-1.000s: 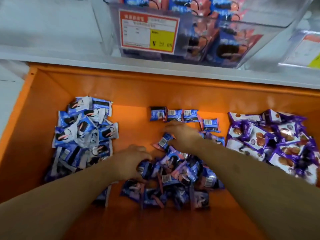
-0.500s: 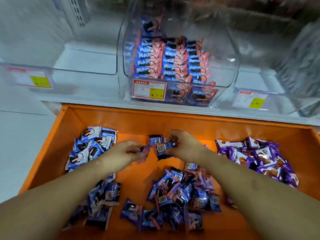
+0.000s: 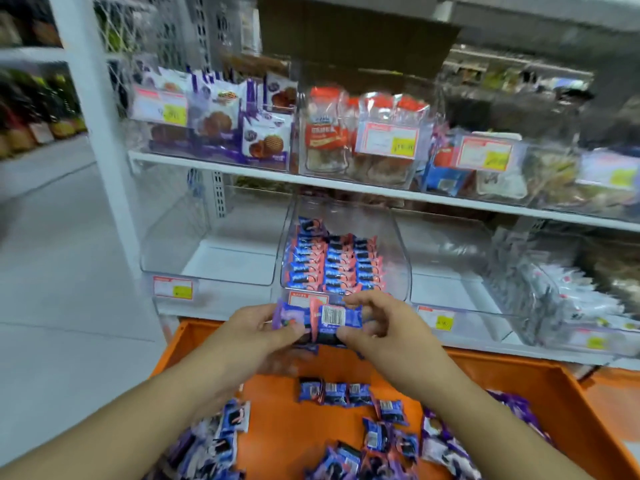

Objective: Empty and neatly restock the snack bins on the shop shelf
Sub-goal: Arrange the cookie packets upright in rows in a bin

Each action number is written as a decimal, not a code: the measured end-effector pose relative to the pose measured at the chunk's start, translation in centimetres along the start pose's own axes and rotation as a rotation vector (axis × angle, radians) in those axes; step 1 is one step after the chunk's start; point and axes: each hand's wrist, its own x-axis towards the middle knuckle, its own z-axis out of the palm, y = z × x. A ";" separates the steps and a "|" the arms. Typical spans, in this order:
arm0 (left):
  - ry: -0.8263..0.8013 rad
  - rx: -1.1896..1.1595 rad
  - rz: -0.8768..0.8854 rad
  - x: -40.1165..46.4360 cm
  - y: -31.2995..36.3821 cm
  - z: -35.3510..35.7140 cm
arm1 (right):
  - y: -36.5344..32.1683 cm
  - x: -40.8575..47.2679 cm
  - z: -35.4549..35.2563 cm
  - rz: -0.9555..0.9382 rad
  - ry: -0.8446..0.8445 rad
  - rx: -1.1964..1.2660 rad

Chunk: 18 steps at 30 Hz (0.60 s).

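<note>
Both hands had a small stack of blue snack packs [image 3: 318, 323] pinched between them, left hand [image 3: 258, 329] and right hand [image 3: 379, 327] gripping either end, right in front of the half-filled clear bin [image 3: 394, 247], above the orange tray [image 3: 502, 379] I saw below.

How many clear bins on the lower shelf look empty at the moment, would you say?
2: one empty bin left of the stocked middle bin, another right of it. Farther-right bins are blurred.

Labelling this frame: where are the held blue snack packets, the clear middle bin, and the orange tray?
blue snack packets [image 3: 333, 314]: head view, barcode label.
clear middle bin [image 3: 398, 244]: head view, right wall.
orange tray [image 3: 277, 410]: head view, bare floor.
</note>
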 end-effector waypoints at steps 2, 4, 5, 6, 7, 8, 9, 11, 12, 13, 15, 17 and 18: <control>0.002 -0.051 -0.002 -0.5 0.5 -0.1 | -0.5 -0.6 0.0 0.025 0.008 0.025; 0.034 -0.091 -0.020 -0.3 0.7 -0.1 | -0.4 -0.7 -0.1 0.044 0.046 0.025; 0.062 -0.115 -0.028 0.0 0.7 -0.1 | -0.3 -0.6 -0.1 0.041 0.085 0.009; 0.088 -0.136 -0.035 0.3 0.7 -0.1 | -0.2 -0.4 -0.1 0.020 0.131 -0.011; 0.107 -0.156 -0.041 0.7 0.7 0.0 | -0.1 -0.3 0.1 -0.016 0.181 -0.028; 0.117 -0.179 -0.049 1.0 0.7 0.1 | -0.2 -0.2 0.3 -0.057 0.229 -0.043; 0.116 -0.215 -0.060 1.3 0.8 0.3 | -0.2 0.1 0.6 -0.109 0.276 -0.075; 0.085 -0.292 -0.072 1.8 0.9 0.6 | -0.3 0.8 1.2 -0.274 0.349 -0.200; 0.064 -0.311 -0.061 2.0 0.9 0.7 | -0.2 1.2 1.5 -0.368 0.352 -0.256; 0.049 -0.317 -0.040 2.2 1.0 0.7 | -0.1 1.6 1.7 -0.454 0.335 -0.287; 0.051 -0.326 0.015 2.6 0.9 0.4 | 0.1 2.1 1.7 -0.515 0.255 -0.280; 0.065 -0.322 0.064 2.8 0.8 -0.1 | -0.1 2.2 1.6 -0.484 0.183 -0.241; 0.070 -0.303 0.084 2.8 0.7 -0.3 | -0.1 2.2 1.6 -0.472 0.163 -0.225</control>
